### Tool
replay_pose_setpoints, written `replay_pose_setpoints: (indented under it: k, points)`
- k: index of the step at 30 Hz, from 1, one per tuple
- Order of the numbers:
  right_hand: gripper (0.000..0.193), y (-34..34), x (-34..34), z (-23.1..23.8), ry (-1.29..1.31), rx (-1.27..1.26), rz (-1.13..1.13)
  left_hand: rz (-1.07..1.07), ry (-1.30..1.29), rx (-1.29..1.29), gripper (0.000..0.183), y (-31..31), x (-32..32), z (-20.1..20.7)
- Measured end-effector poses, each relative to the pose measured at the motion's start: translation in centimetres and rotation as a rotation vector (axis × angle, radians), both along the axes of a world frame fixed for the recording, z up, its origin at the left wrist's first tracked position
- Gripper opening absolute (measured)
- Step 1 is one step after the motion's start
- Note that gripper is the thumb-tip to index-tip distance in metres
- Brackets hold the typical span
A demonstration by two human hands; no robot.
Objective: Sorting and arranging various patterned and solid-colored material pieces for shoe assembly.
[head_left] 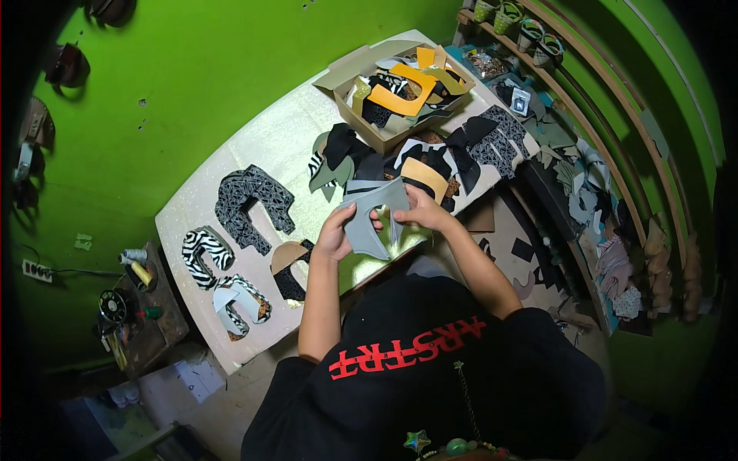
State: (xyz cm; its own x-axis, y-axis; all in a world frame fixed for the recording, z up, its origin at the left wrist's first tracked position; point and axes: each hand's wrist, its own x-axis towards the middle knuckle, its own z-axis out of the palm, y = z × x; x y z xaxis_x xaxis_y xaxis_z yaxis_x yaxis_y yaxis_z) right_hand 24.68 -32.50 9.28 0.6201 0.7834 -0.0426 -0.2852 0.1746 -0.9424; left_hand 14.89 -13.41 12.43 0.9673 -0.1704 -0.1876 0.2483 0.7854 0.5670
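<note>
Several grey U-shaped cut pieces (365,232), of a flat fabric or leather-like material, are held in front of me over the near edge of the table. My left hand (337,233) is closed on their left side. On their right side my right hand (420,210) grips them too. Beyond lie loose cut pieces in black, green and zebra print (332,160). Close to my right hand is a tan curved piece (425,177) on a mixed pile. Left of my left hand sits a tan and black piece (289,265).
On the pale table (265,146) stands a cardboard box (361,127) full of cut pieces, an orange one (403,92) on top. Stacks of black patterned (240,206), zebra (201,253) and grey-blue (231,296) curved pieces lie left. A small side table (157,338) holds thread spools. Shelves line the right.
</note>
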Motion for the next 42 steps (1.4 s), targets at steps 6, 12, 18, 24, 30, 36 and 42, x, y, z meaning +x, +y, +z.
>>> replay_pose_setpoints:
  k: [6, 12, 18, 24, 30, 36, 42]
  points:
    - [0.029, -1.9, 3.0, 0.3, -0.091, -0.148, -0.169, 0.054, 0.072, 0.265, 0.032, -1.7, 2.2, 0.4]
    - [0.025, -4.6, 6.2, -0.2, -0.153, -0.213, -0.271, 0.017, 0.085, 0.120, 0.045, -3.0, 4.2, -1.2]
    - [0.022, -5.9, 8.8, -0.1, -0.271, -0.109, -0.211, 0.134, -0.086, 0.706, 0.035, -4.7, 6.0, -0.1]
    - [0.018, -5.3, 10.8, 3.6, -0.706, -0.008, -0.324, 0.254, -0.233, 0.806, 0.030, -4.7, 7.7, 1.1]
    - [0.020, -6.2, 12.0, 3.0, -0.499, -0.173, -0.198, 0.276, 0.048, 0.725, 0.024, -6.1, 7.9, 1.6]
    - [0.034, -7.2, 12.9, 0.7, -0.736, -0.540, -0.087, 0.296, 0.274, 1.028, 0.041, -6.8, 7.3, -2.2]
    - [0.022, -5.8, 15.0, 2.7, -0.813, -0.353, -0.281, 0.424, 0.364, 0.993, 0.044, -5.9, 7.8, -3.1]
